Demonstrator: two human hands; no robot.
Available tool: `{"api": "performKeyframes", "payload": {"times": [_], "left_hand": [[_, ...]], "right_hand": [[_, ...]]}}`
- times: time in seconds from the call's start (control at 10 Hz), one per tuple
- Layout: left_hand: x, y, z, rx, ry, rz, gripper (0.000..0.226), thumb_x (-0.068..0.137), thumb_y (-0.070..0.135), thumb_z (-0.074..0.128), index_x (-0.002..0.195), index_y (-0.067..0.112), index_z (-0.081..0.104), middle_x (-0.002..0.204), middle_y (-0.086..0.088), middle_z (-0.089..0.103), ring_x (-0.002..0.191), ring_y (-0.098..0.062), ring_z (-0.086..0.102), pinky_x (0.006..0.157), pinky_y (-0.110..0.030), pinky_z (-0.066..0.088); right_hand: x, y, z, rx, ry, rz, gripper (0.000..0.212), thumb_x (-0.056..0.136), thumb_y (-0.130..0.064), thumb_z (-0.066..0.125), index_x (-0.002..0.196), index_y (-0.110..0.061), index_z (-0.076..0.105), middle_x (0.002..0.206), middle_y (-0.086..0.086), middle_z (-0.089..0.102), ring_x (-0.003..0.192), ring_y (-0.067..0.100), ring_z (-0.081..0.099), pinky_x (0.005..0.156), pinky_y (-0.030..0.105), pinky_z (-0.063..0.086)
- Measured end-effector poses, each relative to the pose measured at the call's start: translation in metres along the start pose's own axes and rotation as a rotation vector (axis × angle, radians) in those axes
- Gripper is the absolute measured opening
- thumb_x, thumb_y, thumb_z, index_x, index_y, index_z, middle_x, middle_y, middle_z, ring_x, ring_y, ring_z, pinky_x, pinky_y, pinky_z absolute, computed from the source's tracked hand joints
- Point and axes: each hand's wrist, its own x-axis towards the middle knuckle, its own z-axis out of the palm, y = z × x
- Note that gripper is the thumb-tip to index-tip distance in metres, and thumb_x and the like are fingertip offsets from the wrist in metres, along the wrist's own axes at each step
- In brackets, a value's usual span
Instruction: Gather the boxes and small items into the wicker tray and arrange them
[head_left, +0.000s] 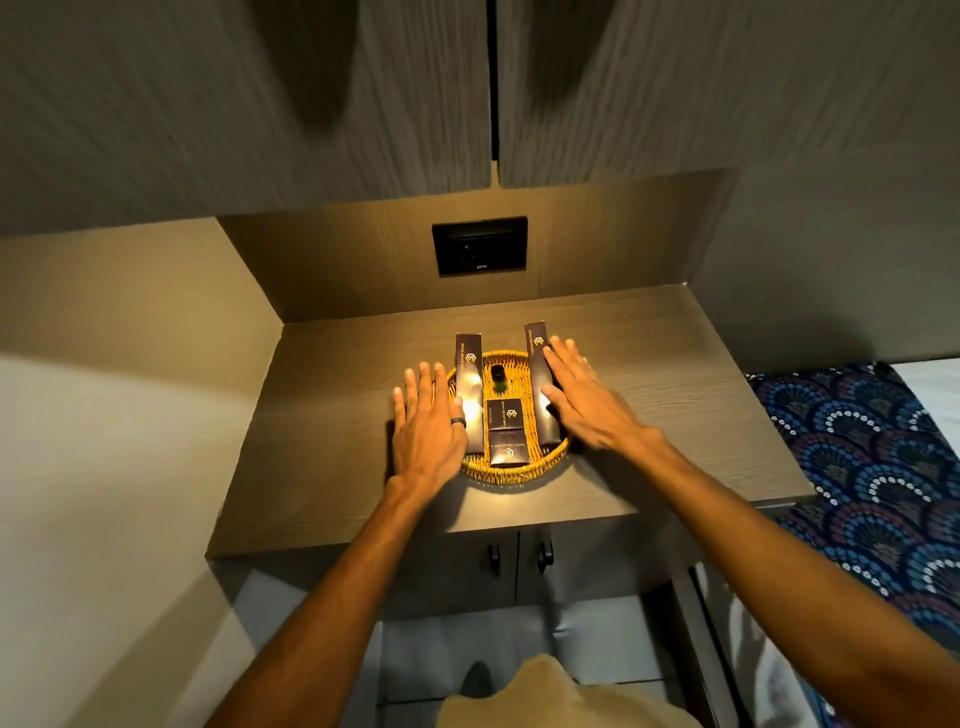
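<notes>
A round wicker tray sits on the wooden counter. Inside it lie two long dark boxes, one on the left and one on the right, both sticking out past the far rim. Between them stand a small dark bottle and two small dark boxes, one square and one nearer me. My left hand lies flat with fingers spread at the tray's left side, thumb against the left long box. My right hand lies flat at the right side, touching the right long box. Neither hand grips anything.
The counter sits in a niche with a wall on the left and a back panel holding a dark socket plate. Cabinet doors hang overhead. Below the counter's front edge are two cabinet handles. A patterned blue bedspread lies to the right.
</notes>
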Motion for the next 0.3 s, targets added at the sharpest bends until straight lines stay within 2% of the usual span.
{"api": "performKeyframes", "payload": {"times": [0.2,0.3], "left_hand": [[-0.005,0.005,-0.012,0.013,-0.051,0.001,0.081,0.104,0.023,0.044,0.167,0.016,-0.007,0.175,-0.012,-0.012,0.162,-0.031,-0.015,0.132,-0.05,-0.01],[-0.012,0.012,-0.02,0.072,0.016,0.036,0.078,0.108,0.035,0.039,0.166,0.017,-0.009,0.174,-0.012,-0.015,0.161,-0.032,-0.017,0.132,-0.054,-0.007]], "right_hand": [[-0.007,-0.007,-0.008,0.049,0.017,0.003,0.069,0.109,-0.048,0.025,0.165,-0.017,-0.001,0.172,0.005,-0.007,0.16,0.019,-0.008,0.132,0.05,0.008],[-0.014,-0.013,-0.011,-0.009,0.067,-0.008,0.072,0.108,-0.052,0.026,0.164,-0.017,-0.002,0.172,0.005,-0.009,0.16,0.02,-0.01,0.132,0.051,0.006]]}}
